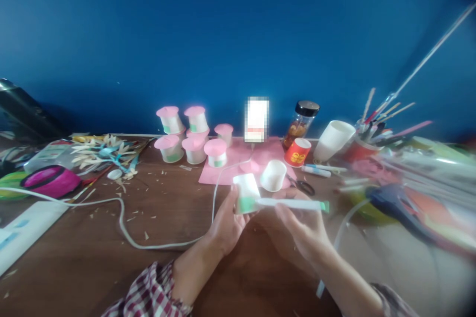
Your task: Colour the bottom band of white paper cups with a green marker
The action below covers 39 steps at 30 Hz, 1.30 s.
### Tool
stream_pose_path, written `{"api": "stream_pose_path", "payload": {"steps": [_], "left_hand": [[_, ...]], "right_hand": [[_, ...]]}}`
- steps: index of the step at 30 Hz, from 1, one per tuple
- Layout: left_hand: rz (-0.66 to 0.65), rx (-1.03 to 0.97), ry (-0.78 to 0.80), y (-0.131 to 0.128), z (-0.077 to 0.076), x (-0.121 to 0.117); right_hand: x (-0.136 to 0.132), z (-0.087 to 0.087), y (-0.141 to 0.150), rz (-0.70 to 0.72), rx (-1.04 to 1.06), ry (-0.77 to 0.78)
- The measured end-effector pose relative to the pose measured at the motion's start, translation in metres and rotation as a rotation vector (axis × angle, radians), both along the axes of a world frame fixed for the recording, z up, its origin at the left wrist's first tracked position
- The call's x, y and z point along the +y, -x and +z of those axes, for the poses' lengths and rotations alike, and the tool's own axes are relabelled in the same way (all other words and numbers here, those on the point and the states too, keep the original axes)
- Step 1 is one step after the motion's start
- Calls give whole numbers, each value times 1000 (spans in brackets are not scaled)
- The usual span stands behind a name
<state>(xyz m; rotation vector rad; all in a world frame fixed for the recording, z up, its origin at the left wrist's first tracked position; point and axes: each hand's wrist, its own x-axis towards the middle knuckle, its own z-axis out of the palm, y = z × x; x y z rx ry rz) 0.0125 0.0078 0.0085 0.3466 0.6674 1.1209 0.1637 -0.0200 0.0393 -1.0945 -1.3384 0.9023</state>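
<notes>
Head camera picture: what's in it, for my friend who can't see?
A left hand holds a white cup with a green patch while the right hand holds a marker to it. Beyond, pink-topped cups, some stacked, stand on a brown table before a blue wall.

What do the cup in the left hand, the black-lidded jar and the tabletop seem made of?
Cup: probably paper, smooth and matte; opaque, no sharp highlights.
Jar: clear glass or plastic, glossy; contents show through.
Tabletop: likely wood or laminate, soft sheen; dark brown surface.
</notes>
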Motion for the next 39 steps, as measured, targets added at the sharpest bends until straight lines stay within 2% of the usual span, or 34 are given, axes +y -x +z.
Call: {"api": "stream_pose_path", "payload": {"steps": [6, 11, 16, 28, 34, 39], "left_hand": [[-32, -20, -26, 1, -2, 1], [-33, 8, -8, 1, -2, 1], [-25, 12, 14, 0, 0, -1], [-29, -4, 12, 0, 2, -1], [17, 16, 93, -1, 4, 0], [-23, 3, 38, 0, 0, -1]], "right_hand": [[1, -4, 1, -72, 34, -27], [-5, 2, 5, -85, -124, -118], [-7, -2, 3, -113, -224, -136], [-7, -4, 3, -72, -257, -125], [-8, 0, 2, -48, -325, -132], [-7, -2, 2, -60, -324, -122]]}}
